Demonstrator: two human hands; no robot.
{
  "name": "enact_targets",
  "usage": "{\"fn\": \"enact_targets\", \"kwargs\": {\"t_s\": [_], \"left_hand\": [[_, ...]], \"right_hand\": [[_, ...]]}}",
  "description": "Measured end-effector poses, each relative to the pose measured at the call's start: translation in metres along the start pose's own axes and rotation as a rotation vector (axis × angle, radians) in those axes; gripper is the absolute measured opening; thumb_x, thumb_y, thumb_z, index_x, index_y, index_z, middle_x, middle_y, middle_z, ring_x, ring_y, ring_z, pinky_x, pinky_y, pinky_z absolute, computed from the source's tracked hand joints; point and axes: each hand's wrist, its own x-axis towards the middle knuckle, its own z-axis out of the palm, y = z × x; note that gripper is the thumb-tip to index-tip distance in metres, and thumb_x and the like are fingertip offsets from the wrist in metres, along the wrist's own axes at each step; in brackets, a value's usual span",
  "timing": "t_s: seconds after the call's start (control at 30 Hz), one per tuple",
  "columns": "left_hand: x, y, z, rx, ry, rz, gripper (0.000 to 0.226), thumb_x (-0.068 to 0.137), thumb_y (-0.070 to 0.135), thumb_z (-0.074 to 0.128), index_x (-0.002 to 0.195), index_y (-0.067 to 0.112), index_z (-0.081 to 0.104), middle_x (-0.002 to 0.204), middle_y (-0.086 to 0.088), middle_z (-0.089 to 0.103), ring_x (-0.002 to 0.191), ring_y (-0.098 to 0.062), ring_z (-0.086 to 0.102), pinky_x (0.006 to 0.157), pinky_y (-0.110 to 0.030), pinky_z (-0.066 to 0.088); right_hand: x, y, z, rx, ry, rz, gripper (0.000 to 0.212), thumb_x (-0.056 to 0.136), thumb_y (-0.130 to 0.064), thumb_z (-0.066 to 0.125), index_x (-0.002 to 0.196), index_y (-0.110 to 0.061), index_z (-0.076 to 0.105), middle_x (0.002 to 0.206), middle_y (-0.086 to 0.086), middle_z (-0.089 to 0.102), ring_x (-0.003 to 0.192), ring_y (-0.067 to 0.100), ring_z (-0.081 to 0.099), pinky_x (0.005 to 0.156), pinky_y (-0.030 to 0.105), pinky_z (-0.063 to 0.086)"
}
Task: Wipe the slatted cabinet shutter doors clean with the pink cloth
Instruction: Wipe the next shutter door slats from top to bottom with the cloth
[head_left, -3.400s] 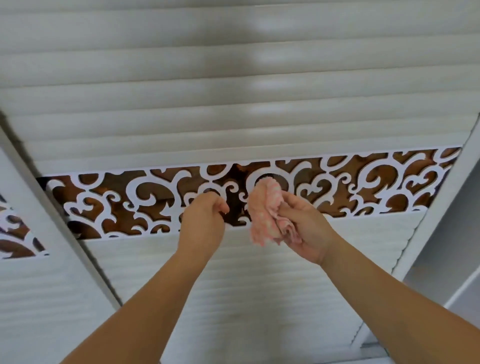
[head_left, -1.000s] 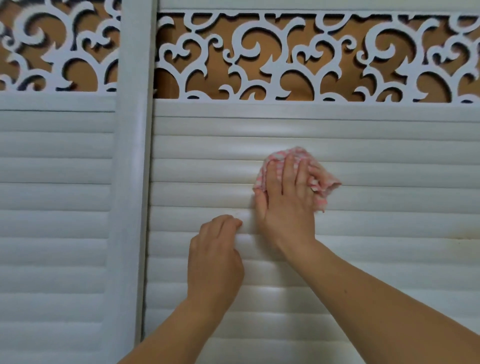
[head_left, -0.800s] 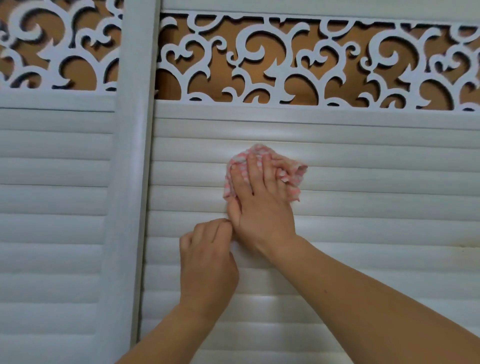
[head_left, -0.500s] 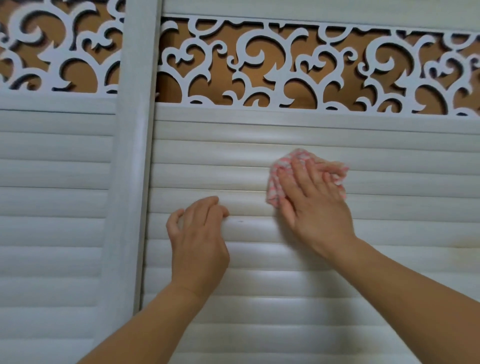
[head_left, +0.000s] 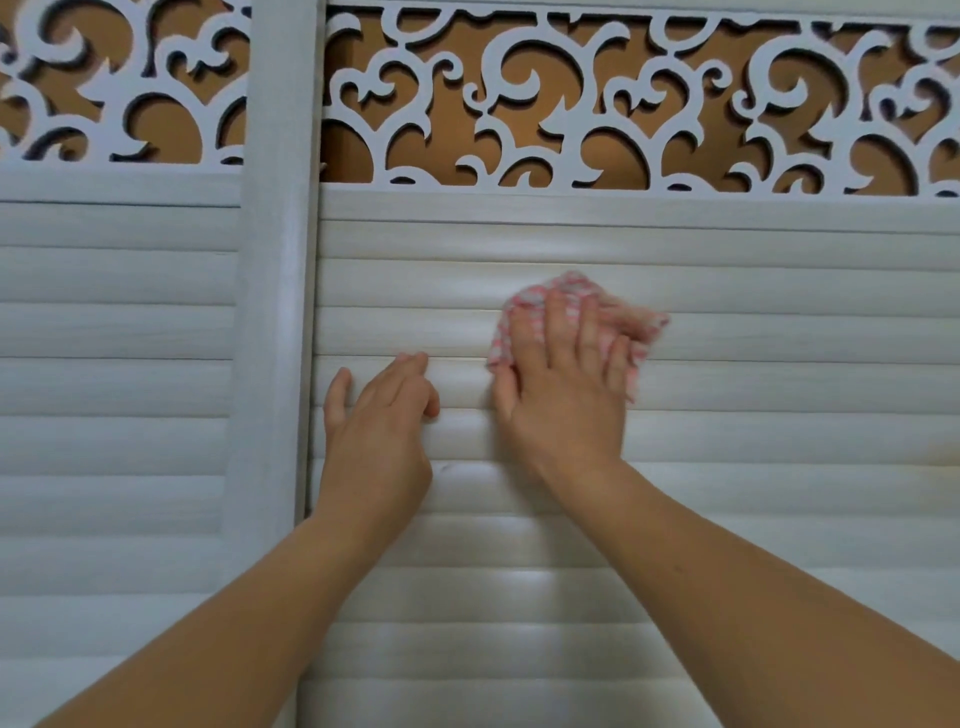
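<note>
A white slatted shutter door (head_left: 753, 426) fills most of the view. My right hand (head_left: 563, 395) lies flat with straight fingers on the crumpled pink checked cloth (head_left: 639, 322) and presses it against the upper slats, just below the door's top rail. The cloth sticks out above and to the right of the fingers. My left hand (head_left: 376, 421) rests on the slats to the left of the right hand, fingers loosely bent, holding nothing. A second slatted door (head_left: 114, 389) stands at the left.
A white vertical frame post (head_left: 272, 312) separates the two doors. Above the slats runs a band of white scroll fretwork (head_left: 597, 98) over a brown backing. The slats carry on down to the bottom edge of the view.
Over the last second the right hand has swept the cloth left, then right, then slightly left again along the same slats. The left hand has moved up and left and its fingers have loosened.
</note>
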Motion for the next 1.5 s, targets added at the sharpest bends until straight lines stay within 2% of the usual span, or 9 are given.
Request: {"fn": "enact_targets", "kwargs": {"t_s": [0.13,0.23,0.33,0.67,0.8,0.93,1.1,1.33,1.5], "left_hand": [[-0.002,0.001,0.000,-0.064,0.064,-0.034,0.037,0.061,-0.007,0.033,0.085,0.010,0.054,0.124,-0.014,0.058,0.121,-0.023,0.050,0.106,-0.049,0.017],[-0.004,0.006,0.002,-0.069,0.101,-0.073,0.036,0.061,-0.007,0.034,0.085,0.010,0.054,0.122,-0.014,0.058,0.118,-0.026,0.051,0.105,-0.051,0.019],[-0.006,0.013,0.008,-0.054,0.091,-0.104,0.042,0.058,-0.019,0.039,0.086,0.010,0.053,0.123,-0.016,0.058,0.121,-0.031,0.050,0.105,-0.054,0.019],[-0.012,0.028,0.008,-0.020,0.016,-0.114,0.048,0.063,-0.023,0.045,0.085,0.019,0.045,0.128,-0.010,0.055,0.130,-0.025,0.040,0.112,-0.046,0.008],[-0.016,0.021,0.002,0.002,0.001,-0.107,0.046,0.059,-0.024,0.044,0.085,0.014,0.050,0.126,-0.012,0.056,0.126,-0.028,0.045,0.109,-0.049,0.010],[-0.018,0.018,-0.002,-0.006,-0.011,-0.113,0.045,0.061,-0.024,0.045,0.084,0.015,0.050,0.126,-0.012,0.057,0.125,-0.027,0.046,0.110,-0.049,0.010],[-0.023,0.010,-0.006,-0.011,0.011,-0.104,0.046,0.061,-0.023,0.043,0.084,0.017,0.050,0.124,-0.012,0.058,0.125,-0.027,0.046,0.109,-0.050,0.014],[-0.038,-0.011,-0.009,-0.033,0.040,-0.036,0.035,0.061,-0.006,0.031,0.081,0.016,0.049,0.115,-0.013,0.061,0.114,-0.019,0.043,0.103,-0.038,0.020],[-0.048,-0.017,-0.014,-0.100,0.007,-0.059,0.030,0.073,0.007,0.026,0.082,0.007,0.054,0.117,-0.015,0.057,0.108,-0.019,0.043,0.088,-0.021,0.031]], "right_hand": [[0.002,-0.034,0.010,0.018,0.006,-0.212,0.062,0.087,-0.044,0.019,0.145,-0.029,0.037,0.157,0.005,0.021,0.146,0.029,0.011,0.113,0.050,-0.006],[0.000,-0.021,0.012,0.016,0.072,-0.349,0.056,0.085,-0.039,0.031,0.134,-0.025,0.054,0.147,0.007,0.042,0.138,0.032,0.033,0.111,0.052,0.011],[-0.006,0.008,0.011,-0.068,0.077,-0.463,0.054,0.084,-0.037,0.036,0.131,-0.026,0.057,0.145,0.005,0.045,0.136,0.031,0.038,0.110,0.052,0.019],[-0.024,0.100,-0.020,-0.138,0.107,-0.276,0.050,0.085,-0.036,0.042,0.124,-0.013,0.062,0.132,0.016,0.056,0.119,0.040,0.053,0.093,0.052,0.045],[-0.032,0.120,-0.026,-0.116,0.079,-0.106,0.051,0.086,-0.037,0.039,0.124,-0.011,0.059,0.135,0.016,0.051,0.121,0.040,0.049,0.088,0.054,0.045],[-0.026,0.087,-0.022,-0.047,0.124,0.061,0.052,0.084,-0.035,0.033,0.118,-0.007,0.060,0.124,0.018,0.056,0.111,0.041,0.049,0.087,0.048,0.039],[-0.020,0.032,-0.007,-0.081,0.119,-0.099,0.051,0.078,-0.035,0.037,0.112,-0.009,0.063,0.112,0.015,0.060,0.097,0.039,0.054,0.079,0.045,0.045],[-0.010,-0.039,0.014,-0.101,0.132,-0.283,0.052,0.073,-0.036,0.034,0.111,-0.016,0.064,0.116,0.008,0.059,0.104,0.036,0.049,0.082,0.045,0.046],[-0.003,-0.071,0.025,-0.058,0.093,-0.457,0.053,0.071,-0.037,0.045,0.117,-0.020,0.066,0.124,0.006,0.059,0.117,0.032,0.036,0.097,0.048,0.030]]}}
